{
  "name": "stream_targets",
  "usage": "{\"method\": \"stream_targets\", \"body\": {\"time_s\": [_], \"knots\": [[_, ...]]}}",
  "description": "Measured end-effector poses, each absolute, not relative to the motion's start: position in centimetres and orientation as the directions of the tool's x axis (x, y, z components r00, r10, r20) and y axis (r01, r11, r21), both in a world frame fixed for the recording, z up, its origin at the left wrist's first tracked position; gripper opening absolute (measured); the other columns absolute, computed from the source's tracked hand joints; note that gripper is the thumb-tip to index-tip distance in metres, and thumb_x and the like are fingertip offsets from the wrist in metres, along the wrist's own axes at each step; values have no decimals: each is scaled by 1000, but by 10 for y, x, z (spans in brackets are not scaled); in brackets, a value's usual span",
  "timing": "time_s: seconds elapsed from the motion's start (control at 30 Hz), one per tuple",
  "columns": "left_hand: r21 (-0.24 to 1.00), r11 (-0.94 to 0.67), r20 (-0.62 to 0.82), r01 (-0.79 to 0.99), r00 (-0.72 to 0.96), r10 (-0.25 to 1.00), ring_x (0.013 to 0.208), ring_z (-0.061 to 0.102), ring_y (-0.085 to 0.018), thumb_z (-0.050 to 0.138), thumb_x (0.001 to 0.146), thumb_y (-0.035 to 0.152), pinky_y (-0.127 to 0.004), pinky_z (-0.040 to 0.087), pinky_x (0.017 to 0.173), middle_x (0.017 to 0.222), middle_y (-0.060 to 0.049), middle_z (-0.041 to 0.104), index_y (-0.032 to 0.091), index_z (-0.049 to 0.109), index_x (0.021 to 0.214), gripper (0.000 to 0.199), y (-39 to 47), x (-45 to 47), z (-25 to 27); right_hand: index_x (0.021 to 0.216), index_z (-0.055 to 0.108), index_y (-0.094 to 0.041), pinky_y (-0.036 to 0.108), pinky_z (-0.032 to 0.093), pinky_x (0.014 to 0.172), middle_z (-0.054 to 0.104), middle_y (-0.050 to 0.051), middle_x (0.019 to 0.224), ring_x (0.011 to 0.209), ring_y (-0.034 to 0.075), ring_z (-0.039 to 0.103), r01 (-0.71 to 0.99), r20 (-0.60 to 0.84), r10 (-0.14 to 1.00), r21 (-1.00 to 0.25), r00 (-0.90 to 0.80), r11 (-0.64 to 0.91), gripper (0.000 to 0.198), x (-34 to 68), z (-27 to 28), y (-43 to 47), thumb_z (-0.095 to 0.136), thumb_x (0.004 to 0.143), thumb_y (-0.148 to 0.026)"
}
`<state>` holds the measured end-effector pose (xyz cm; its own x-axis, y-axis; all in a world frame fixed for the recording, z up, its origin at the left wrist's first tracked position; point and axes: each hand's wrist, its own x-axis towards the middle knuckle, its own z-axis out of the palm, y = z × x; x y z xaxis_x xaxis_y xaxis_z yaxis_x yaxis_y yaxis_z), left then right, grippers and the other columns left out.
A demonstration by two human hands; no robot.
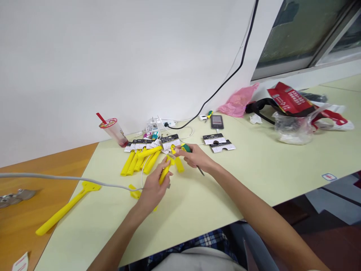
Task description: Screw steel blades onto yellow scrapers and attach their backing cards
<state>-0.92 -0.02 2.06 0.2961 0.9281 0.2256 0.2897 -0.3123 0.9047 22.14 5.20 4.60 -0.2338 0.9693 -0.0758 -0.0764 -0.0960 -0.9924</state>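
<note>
One yellow handle (164, 175), 8 o'clock from right hand (197, 156) | left hand's (153, 184) fingers wrap it | right fingers curl round green screwdriver (186, 147), fingertip pinch unclear | maybe working handle's top; next needs steady hold

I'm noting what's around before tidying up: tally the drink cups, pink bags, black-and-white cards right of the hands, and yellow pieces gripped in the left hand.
Drink cup: 1
Pink bag: 1
Black-and-white cards right of the right hand, overlapping: 2
Yellow piece in the left hand: 1
Total: 5
</note>
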Motion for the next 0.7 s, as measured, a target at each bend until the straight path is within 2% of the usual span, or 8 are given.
{"method": "stream_targets", "body": {"time_s": [0.07,0.1,0.23,0.33,0.43,0.5,0.6,0.7], "knots": [[997,-74,77,-24,225,971,89,75,-19,83,92,34,-31,64,76,117,-9,75,24,64,122,37,8,-9,32,101,69,-20,25,18,40,77,4,85,45,4,24,-204,-19,987,-978,-161,-52,42,228,50,55,90,85,-53],[983,49,-8,-179,221,975,83,73,-17,88,85,30,-26,61,70,107,-6,74,23,62,120,44,11,-10,37,99,67,-21,26,17,40,80,6,92,46,4,24,-248,-1,994,-968,-109,-28,43,232,50,58,91,85,-54],[707,370,-226,-603,303,926,78,68,-9,87,72,8,-13,50,58,108,-4,67,25,59,127,64,18,-18,46,92,65,-22,25,19,40,77,5,98,46,3,26,-354,-21,997,-935,72,6,46,247,46,75,96,78,-52],[577,463,-283,-673,367,886,75,65,-6,81,72,2,-11,48,55,109,-3,64,26,60,129,65,18,-24,40,90,61,-23,24,30,41,67,-1,90,49,5,36,-464,-35,995,-886,98,14,45,254,43,94,96,74,-47],[566,500,-271,-656,424,864,73,65,-8,84,72,3,-13,47,53,101,-1,61,26,62,127,64,18,-28,27,89,57,-25,27,48,50,62,-3,85,59,10,51,-498,16,995,-865,100,64,46,262,42,114,94,72,-44],[573,506,-258,-644,444,858,72,64,-8,87,72,5,-14,46,53,99,0,61,26,62,122,60,17,-27,18,92,59,-25,32,59,64,63,-3,87,71,14,60,-453,84,988,-882,129,134,48,270,39,123,97,71,-44],[577,505,-263,-642,439,859,71,64,-8,89,72,6,-15,45,54,100,1,63,26,62,115,54,14,-25,10,104,66,-27,35,63,85,71,-1,97,94,18,71,-362,188,960,-897,205,254,52,282,28,129,97,73,-55],[583,508,-266,-635,441,857,70,63,-8,88,73,6,-16,44,54,98,2,63,26,61,113,53,11,-23,8,110,63,-30,37,63,92,80,1,111,109,21,76,-273,251,921,-902,297,334,55,294,12,127,91,80,-66]]}}
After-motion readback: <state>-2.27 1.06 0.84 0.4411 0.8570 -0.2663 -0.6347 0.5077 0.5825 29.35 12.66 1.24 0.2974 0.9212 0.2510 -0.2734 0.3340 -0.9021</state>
